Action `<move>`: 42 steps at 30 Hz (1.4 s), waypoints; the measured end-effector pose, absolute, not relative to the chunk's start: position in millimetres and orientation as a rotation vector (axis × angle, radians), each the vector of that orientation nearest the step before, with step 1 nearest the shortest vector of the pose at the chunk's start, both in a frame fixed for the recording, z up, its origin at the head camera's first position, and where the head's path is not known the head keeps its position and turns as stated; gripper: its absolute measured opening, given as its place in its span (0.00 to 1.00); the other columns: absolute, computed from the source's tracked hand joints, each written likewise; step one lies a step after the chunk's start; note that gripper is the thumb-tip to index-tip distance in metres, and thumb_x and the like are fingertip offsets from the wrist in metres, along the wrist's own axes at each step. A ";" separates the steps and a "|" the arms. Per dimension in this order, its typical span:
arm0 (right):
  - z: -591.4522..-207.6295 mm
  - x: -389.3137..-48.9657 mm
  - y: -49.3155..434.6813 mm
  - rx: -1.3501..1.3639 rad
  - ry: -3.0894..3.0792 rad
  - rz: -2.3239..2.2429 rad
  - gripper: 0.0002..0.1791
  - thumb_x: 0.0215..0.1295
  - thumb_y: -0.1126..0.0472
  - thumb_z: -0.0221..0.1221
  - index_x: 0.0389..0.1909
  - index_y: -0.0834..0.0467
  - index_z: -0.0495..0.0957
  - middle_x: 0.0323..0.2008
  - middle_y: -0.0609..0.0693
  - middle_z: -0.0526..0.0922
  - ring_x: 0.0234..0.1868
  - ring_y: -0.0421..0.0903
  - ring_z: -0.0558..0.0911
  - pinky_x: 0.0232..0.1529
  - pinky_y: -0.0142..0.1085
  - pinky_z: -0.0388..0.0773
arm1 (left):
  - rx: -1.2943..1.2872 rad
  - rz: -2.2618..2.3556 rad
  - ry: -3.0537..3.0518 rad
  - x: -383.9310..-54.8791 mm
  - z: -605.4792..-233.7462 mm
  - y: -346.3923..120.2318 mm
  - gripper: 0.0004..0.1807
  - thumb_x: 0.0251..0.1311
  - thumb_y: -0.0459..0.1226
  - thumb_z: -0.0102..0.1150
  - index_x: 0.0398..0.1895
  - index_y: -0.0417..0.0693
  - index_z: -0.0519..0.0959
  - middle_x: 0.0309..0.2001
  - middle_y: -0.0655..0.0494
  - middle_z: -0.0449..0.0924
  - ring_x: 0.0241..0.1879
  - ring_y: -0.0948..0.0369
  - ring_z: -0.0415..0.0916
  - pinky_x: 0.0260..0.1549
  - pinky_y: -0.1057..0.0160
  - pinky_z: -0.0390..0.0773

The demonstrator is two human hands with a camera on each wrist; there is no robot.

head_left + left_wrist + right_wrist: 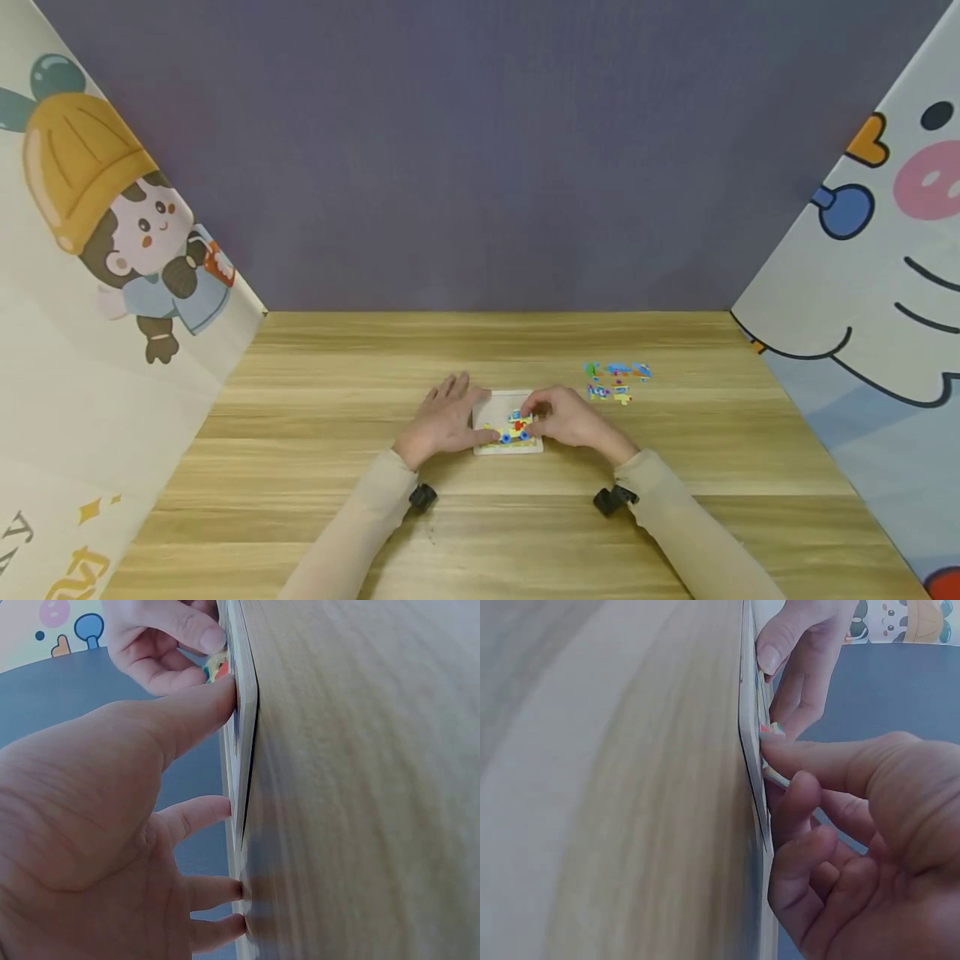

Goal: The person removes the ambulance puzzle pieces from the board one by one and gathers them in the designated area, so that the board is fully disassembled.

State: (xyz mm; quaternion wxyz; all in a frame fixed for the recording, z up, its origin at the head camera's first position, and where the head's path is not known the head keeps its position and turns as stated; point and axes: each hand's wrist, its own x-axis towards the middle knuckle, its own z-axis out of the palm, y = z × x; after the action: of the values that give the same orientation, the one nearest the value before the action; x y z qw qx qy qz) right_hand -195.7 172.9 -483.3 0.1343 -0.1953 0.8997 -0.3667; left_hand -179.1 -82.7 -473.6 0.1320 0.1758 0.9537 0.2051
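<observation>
A small white puzzle tray (489,403) lies on the table between the two hands, with a colourful vehicle picture in yellow, blue and red in its lower part. My left hand (441,421) is spread at its left side, the thumb pressing the tray's picture and the fingers straight. My right hand (568,418) pinches a colourful puzzle piece (519,423) over the tray's right half. In the right wrist view the piece (778,777) tilts up between thumb and fingers, mostly hidden by them. The left wrist view shows the tray's edge (246,720) close to the tabletop.
Several loose puzzle pieces (618,370) lie on the wooden table (337,517) beyond the right hand. A grey-blue panel (495,167) stands behind the table, with printed panels on the left (67,350) and right (825,292).
</observation>
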 end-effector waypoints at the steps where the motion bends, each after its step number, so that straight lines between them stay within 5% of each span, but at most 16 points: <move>1: -483.3 -195.8 173.8 -0.579 2.596 -1.066 0.10 0.62 0.61 0.76 0.43 0.50 0.87 0.42 0.45 0.88 0.42 0.42 0.81 0.46 0.41 0.81 | 0.510 0.599 2.767 -179.0 -473.3 -82.5 0.43 0.66 0.63 0.66 0.79 0.58 0.69 0.86 0.36 0.46 0.86 0.36 0.43 0.82 0.31 0.48; 6: -483.4 -196.4 178.8 -0.583 2.561 -1.087 0.17 0.62 0.59 0.76 0.50 0.50 0.86 0.47 0.46 0.88 0.48 0.42 0.83 0.50 0.43 0.83 | 0.512 0.605 2.764 -178.6 -472.4 -81.9 0.42 0.66 0.62 0.66 0.79 0.58 0.69 0.86 0.36 0.46 0.86 0.36 0.42 0.82 0.31 0.47; 18: -483.6 -195.7 183.4 -0.662 2.560 -1.030 0.22 0.68 0.58 0.72 0.62 0.54 0.85 0.46 0.47 0.87 0.32 0.41 0.76 0.34 0.33 0.76 | 0.514 0.615 2.767 -180.1 -474.0 -83.0 0.43 0.65 0.62 0.66 0.79 0.58 0.69 0.86 0.36 0.47 0.85 0.36 0.43 0.82 0.31 0.46; 27: -484.9 -195.9 187.5 -0.691 2.600 -1.056 0.22 0.73 0.60 0.67 0.65 0.59 0.82 0.47 0.50 0.88 0.29 0.39 0.75 0.31 0.32 0.75 | 0.519 0.610 2.765 -180.2 -475.3 -83.6 0.43 0.65 0.63 0.66 0.80 0.58 0.69 0.86 0.35 0.46 0.85 0.36 0.43 0.82 0.32 0.47; 37: -485.5 -197.7 199.5 -0.654 2.706 -0.982 0.21 0.72 0.58 0.68 0.63 0.57 0.84 0.61 0.56 0.86 0.32 0.39 0.74 0.40 0.36 0.76 | 0.532 0.592 2.779 -182.2 -477.1 -84.2 0.44 0.65 0.63 0.67 0.80 0.56 0.68 0.86 0.35 0.46 0.85 0.36 0.44 0.82 0.31 0.47; 42: -487.3 -197.0 207.8 -0.675 2.725 -0.965 0.20 0.73 0.57 0.68 0.63 0.57 0.85 0.57 0.53 0.85 0.38 0.40 0.76 0.43 0.38 0.77 | 0.526 0.586 2.774 -181.3 -477.2 -83.9 0.44 0.65 0.63 0.67 0.80 0.58 0.68 0.86 0.37 0.46 0.86 0.36 0.43 0.82 0.32 0.46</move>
State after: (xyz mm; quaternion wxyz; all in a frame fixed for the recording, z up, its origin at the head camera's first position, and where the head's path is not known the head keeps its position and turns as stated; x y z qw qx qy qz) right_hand -197.0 207.8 -487.3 0.0863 -0.2266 0.9145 -0.3238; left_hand -181.3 -83.9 -477.2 0.1287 0.1810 0.9539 0.2017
